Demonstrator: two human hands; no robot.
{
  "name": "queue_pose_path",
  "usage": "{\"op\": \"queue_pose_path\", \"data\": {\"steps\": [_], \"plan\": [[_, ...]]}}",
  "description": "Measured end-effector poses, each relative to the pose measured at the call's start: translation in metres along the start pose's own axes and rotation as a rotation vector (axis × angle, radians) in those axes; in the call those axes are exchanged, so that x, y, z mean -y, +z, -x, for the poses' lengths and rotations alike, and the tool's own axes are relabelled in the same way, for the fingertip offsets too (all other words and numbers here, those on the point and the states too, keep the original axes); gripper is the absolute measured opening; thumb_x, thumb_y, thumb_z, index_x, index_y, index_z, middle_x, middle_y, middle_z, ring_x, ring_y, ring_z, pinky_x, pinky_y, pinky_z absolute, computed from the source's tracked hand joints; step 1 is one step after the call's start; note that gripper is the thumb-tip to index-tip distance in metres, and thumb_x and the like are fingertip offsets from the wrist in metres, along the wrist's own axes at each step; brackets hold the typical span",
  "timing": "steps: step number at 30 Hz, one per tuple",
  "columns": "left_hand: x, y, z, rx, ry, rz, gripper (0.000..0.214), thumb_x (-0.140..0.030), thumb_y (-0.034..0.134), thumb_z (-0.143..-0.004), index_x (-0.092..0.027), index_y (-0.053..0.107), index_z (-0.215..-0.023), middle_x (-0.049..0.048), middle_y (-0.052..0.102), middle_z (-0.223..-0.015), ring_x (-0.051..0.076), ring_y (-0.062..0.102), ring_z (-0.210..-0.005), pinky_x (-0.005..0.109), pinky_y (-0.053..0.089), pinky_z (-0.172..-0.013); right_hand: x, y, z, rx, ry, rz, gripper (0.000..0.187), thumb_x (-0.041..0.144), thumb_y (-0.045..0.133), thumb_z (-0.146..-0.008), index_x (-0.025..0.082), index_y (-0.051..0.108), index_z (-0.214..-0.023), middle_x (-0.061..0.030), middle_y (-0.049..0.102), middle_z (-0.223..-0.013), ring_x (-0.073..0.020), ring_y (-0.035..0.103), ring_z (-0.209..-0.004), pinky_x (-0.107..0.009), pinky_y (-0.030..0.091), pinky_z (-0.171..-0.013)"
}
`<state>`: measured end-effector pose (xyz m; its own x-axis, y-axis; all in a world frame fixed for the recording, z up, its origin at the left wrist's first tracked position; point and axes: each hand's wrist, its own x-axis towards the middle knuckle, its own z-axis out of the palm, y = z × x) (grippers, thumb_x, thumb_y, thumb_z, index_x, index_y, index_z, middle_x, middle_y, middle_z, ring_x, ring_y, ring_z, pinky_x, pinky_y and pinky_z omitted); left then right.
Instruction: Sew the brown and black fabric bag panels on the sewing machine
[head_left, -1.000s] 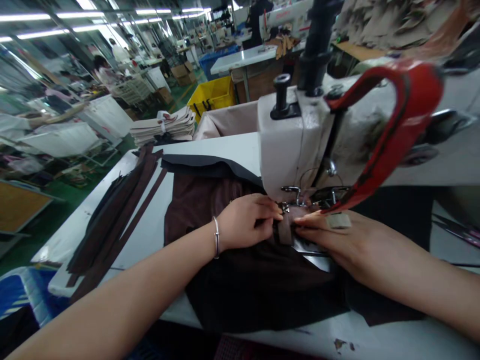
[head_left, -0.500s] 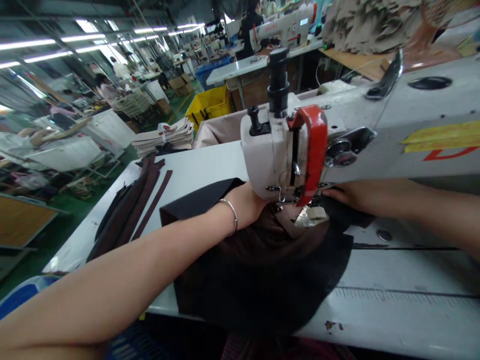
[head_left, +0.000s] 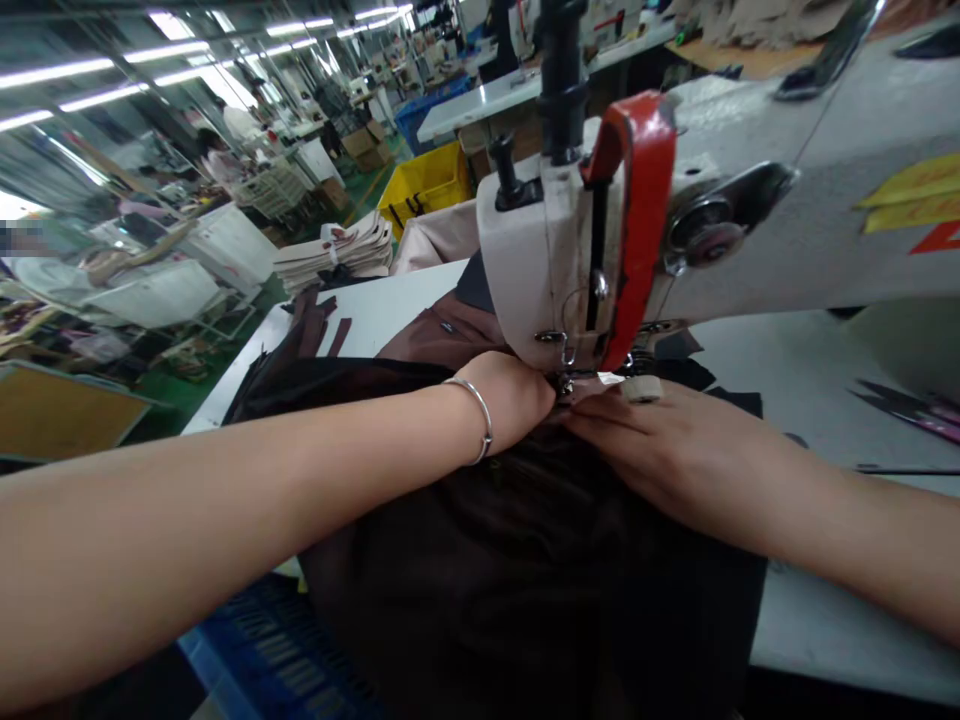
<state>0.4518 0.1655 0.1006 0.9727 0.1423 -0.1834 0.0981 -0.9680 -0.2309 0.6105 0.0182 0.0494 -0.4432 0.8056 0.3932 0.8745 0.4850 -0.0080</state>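
Observation:
Dark brown and black fabric (head_left: 525,560) lies under the head of a white sewing machine (head_left: 517,270) and drapes over the table's front edge. My left hand (head_left: 514,400), with a silver bangle at the wrist, is closed on the fabric just left of the presser foot (head_left: 566,385); its fingertips are mostly hidden. From the right, my right hand (head_left: 660,435) reaches in, its fingers together and gripping the fabric close to the needle area. A small pale block (head_left: 641,388) shows beside its knuckles. The machine's red guard (head_left: 641,220) stands above both hands.
Dark strips (head_left: 307,325) lie on the white table's left side. Scissors (head_left: 907,405) rest at the right under the machine arm. Beyond are stacked pale pieces (head_left: 337,255) and a yellow bin (head_left: 427,185). A blue crate (head_left: 277,650) stands below the front edge.
My right hand has come from behind the machine's right side to the front, near the needle. The fabric has been shifted and now spreads further left and forward. The view has moved closer.

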Motion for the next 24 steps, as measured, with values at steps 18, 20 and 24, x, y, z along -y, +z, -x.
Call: {"op": "queue_pose_path", "data": {"steps": [18,20,24], "plan": [[0.004,0.013,0.008,-0.055,-0.087,-0.104,0.029,-0.014,0.052,-0.090,-0.012,0.066,-0.115,0.0141,0.071,-0.112,0.026,0.068,-0.101,0.036,0.054,-0.086,0.008,0.017,0.007,-0.047,-0.003,-0.042,0.047,0.012,0.051,-0.090,0.011,0.054,-0.137,-0.0111,0.065,-0.130,-0.0274,0.060,-0.117,-0.045,0.051,-0.095],[0.011,0.016,0.008,-0.095,-0.126,-0.068,0.029,-0.015,0.051,-0.092,-0.015,0.067,-0.117,0.0123,0.070,-0.115,0.026,0.068,-0.105,0.037,0.054,-0.089,0.009,0.017,0.007,-0.027,-0.012,-0.018,0.049,0.014,0.050,-0.090,0.013,0.054,-0.138,-0.0091,0.063,-0.134,-0.0282,0.058,-0.119,-0.046,0.051,-0.095],[0.028,0.013,0.010,-0.062,-0.118,0.052,0.026,-0.022,0.053,-0.094,-0.023,0.073,-0.111,0.0056,0.072,-0.115,0.026,0.065,-0.114,0.039,0.051,-0.099,0.010,0.014,0.006,0.020,0.002,-0.001,0.046,0.015,0.049,-0.090,0.016,0.057,-0.135,-0.0096,0.056,-0.143,-0.0291,0.055,-0.123,-0.046,0.048,-0.096]]}}
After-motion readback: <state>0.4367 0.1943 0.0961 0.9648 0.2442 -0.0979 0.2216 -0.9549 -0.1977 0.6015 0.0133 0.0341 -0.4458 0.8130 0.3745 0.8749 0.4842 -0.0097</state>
